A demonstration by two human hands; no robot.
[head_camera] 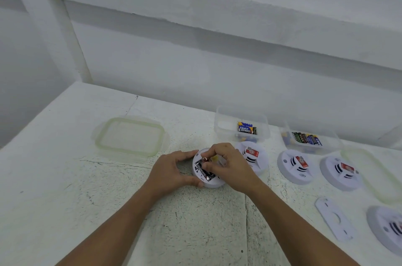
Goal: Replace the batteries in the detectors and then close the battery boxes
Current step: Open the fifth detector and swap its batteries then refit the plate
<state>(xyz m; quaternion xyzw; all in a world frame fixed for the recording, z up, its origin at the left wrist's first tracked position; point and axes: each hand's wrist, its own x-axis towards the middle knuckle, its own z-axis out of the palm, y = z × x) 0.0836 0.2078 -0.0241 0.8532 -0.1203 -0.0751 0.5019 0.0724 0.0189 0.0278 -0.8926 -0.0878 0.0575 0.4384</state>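
Note:
A round white detector (208, 182) lies on its face mid-table, its battery bay open and dark batteries (201, 170) showing inside. My left hand (174, 170) grips the detector's left rim between thumb and fingers. My right hand (226, 165) hovers over the bay with curled fingers, pinching a battery at its red-tipped end. Its palm hides the right half of the detector.
Several more detectors (294, 167) with red labels sit to the right, one near the right edge (386, 228). Two clear boxes (242, 126) (309, 139) hold batteries. A detached back plate (335, 219) and two clear lids (130, 135) (374, 174) lie on the white table.

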